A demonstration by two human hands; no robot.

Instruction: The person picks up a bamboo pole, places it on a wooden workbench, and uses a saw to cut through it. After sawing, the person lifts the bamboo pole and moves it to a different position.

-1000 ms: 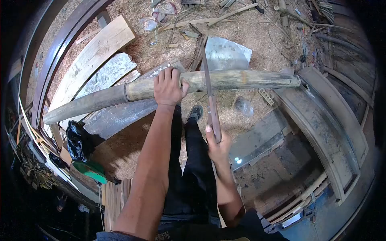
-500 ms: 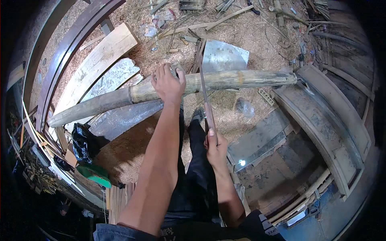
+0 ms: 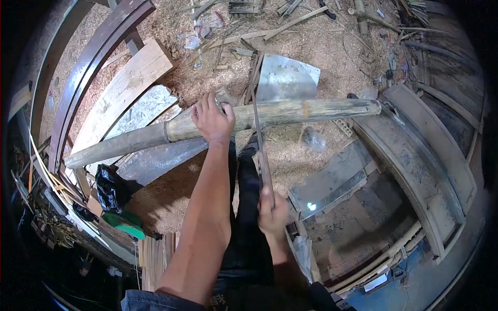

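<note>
A long curved pole (image 3: 311,110), grey at its left part and yellowish toward the right, lies across the view. My left hand (image 3: 213,120) is closed over the top of it, just left of the middle. My right hand (image 3: 273,211) is wrapped round the lower end of a long thin blade-like tool (image 3: 262,150). That tool runs upward and crosses the pole a little right of my left hand. Its exact contact with the pole is hard to make out.
Pale curved planks (image 3: 124,88) and a dark purple curved beam (image 3: 85,67) stand at the left. A metal sheet (image 3: 288,78) lies beyond the pole. A curved frame (image 3: 410,155) is at the right. A black bag (image 3: 110,186) and green object (image 3: 124,224) sit lower left.
My right hand has moved down and slightly left with the tool, and it is a little blurred. My left hand stays on the pole, which appears slightly lower in view.
</note>
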